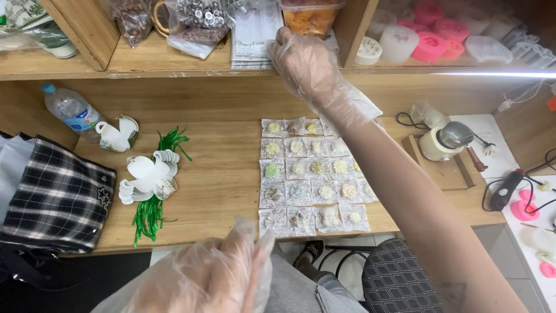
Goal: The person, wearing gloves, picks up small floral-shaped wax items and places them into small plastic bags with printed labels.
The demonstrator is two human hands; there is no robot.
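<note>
Nearest the camera, at the bottom edge, the left hand [202,278] sits in a loose, crinkled clear plastic glove, its fingers drawn together and pinching a fold of thin film; whether anything more lies inside that pinch cannot be told. Far to the left on the wooden desk [220,179], a black-and-white plaid cloth bag [58,200] slumps over the near edge, soft and checked. Beyond it a clear plastic water bottle [72,111] lies tilted against the back panel, just beside a small stack of white die-cut card tags [119,134]. A larger fan of the same scalloped tags [147,177] rests on a bundle of green shredded raffia [152,197], whose thin strands run from far to near. A strip of bare wood separates the raffia from the grid of small clear sachets [310,174], each flat, square and holding a pale flower-shaped piece; the rows lie edge to edge, and the nearest row reaches the desk's near edge. Above them the right hand [304,61], also gloved in wrinkled film, is raised to the far shelf, its fingertips closed on the edge of a stack of flat white packets [255,35] standing below an orange-filled clear tub [310,14]. To the right, a round cream pot with a metal lid [446,142] stands on a wooden board, well apart from the sachets, with a black corded tool [507,188] lying farther right. Pink and white silicone moulds [431,40] crowd the right shelf compartment.
</note>
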